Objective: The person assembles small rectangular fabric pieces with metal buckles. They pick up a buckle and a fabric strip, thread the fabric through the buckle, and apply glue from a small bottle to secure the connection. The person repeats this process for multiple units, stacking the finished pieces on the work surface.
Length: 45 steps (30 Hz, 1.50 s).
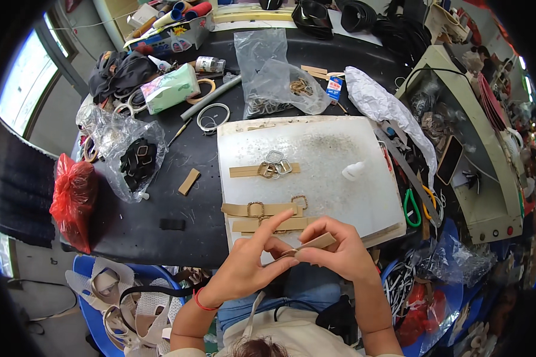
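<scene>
Above my lap, at the front edge of a white board [327,140], I hold a short tan strap [320,241]. My right hand [339,253] is closed on it, thumb and fingers pinching it. My left hand [247,265] has its index finger stretched out, while the thumb and another finger close on the strap's other end. What sits between the fingertips is partly hidden. Just beyond lie more tan straps [235,209], with bronze buckles [255,209] on and beside them. Farther up the board, loose buckles [274,168] rest on another tan strap [241,172].
A small white bottle [354,171] stands on the board's right. Scissors with green handles [411,208] lie at the right. Plastic bags [268,77] sit behind, a red bag [74,202] at the left. Blue tubs [89,297] of straps flank my lap. A phone [450,159] lies far right.
</scene>
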Each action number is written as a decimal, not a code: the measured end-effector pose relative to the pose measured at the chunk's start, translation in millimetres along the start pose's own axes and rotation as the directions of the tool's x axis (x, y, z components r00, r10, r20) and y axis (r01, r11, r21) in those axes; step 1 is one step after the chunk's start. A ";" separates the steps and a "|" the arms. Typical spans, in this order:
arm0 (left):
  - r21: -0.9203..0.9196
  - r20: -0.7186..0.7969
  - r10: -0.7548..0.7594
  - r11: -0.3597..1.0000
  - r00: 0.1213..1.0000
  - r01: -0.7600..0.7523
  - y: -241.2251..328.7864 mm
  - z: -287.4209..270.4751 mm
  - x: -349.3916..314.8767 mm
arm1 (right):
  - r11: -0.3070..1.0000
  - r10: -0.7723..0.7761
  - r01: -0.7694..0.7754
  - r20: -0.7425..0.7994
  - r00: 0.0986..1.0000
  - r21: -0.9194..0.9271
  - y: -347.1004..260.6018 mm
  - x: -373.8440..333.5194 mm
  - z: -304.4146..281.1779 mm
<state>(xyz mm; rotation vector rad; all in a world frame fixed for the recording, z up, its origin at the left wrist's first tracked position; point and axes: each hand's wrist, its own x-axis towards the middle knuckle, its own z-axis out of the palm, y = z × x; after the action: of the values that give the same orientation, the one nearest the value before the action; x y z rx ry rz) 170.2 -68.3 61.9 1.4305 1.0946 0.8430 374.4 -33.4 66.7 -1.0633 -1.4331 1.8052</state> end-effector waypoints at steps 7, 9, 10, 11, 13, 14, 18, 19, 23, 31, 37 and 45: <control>-0.946 0.048 -0.172 0.308 0.984 0.100 -8.5 -10.5 1.7 | 0.866 -0.111 0.204 -0.222 0.969 0.457 14.2 6.4 14.2; -0.720 -0.187 -0.046 0.686 0.981 -0.105 -17.0 14.6 2.2 | 0.786 -0.121 0.268 -0.287 0.950 0.557 15.5 11.3 24.3; -0.596 -0.249 0.043 0.781 0.967 -0.188 -17.5 27.3 2.4 | 0.784 -0.111 0.279 -0.319 0.941 0.554 17.8 13.6 32.2; -0.454 -0.295 0.138 0.850 0.945 -0.266 -16.3 38.1 4.2 | 0.784 -0.100 0.290 -0.349 0.932 0.549 20.3 14.9 40.8; -0.533 -0.395 0.039 0.804 0.918 -0.263 -17.4 44.0 8.4 | 0.822 -0.124 0.300 -0.362 0.924 0.483 26.0 12.3 45.9; -0.590 -0.380 0.029 0.762 0.925 -0.266 -27.3 38.9 9.3 | 0.857 -0.157 0.299 -0.339 0.928 0.421 28.7 9.4 46.7; -0.543 -0.228 -0.113 0.839 0.967 -0.030 -17.8 19.7 12.4 | 0.927 -0.373 0.329 -0.377 0.848 -0.178 21.1 3.7 30.0; -0.503 -0.122 -0.142 0.862 0.982 0.062 -15.7 16.9 11.0 | 0.910 -0.392 0.290 -0.384 0.836 -0.297 16.4 5.8 25.8; -0.312 -0.081 -0.085 0.948 0.993 0.056 -16.1 19.2 4.7 | 0.893 -0.420 0.319 -0.338 0.842 -0.317 11.6 21.6 22.5; 0.055 -0.457 0.151 0.988 0.877 -0.141 -22.3 26.9 7.4 | 0.962 -0.212 0.244 -0.233 0.949 0.122 25.9 2.3 30.3; 0.442 -0.424 0.454 0.859 0.783 -0.259 -29.5 33.6 9.3 | 0.973 -0.184 0.223 -0.392 0.901 0.057 39.5 7.3 39.7; 0.269 -0.213 0.368 0.913 0.905 -0.308 -15.3 18.2 5.0 | 0.972 -0.233 0.226 -0.278 0.932 -0.058 21.5 9.3 36.0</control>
<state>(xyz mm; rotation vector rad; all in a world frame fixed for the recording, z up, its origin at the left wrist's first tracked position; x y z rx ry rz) 186.2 -69.9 43.7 1.7759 1.1842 1.2132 339.3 -48.6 47.4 -1.0681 -1.3459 1.4106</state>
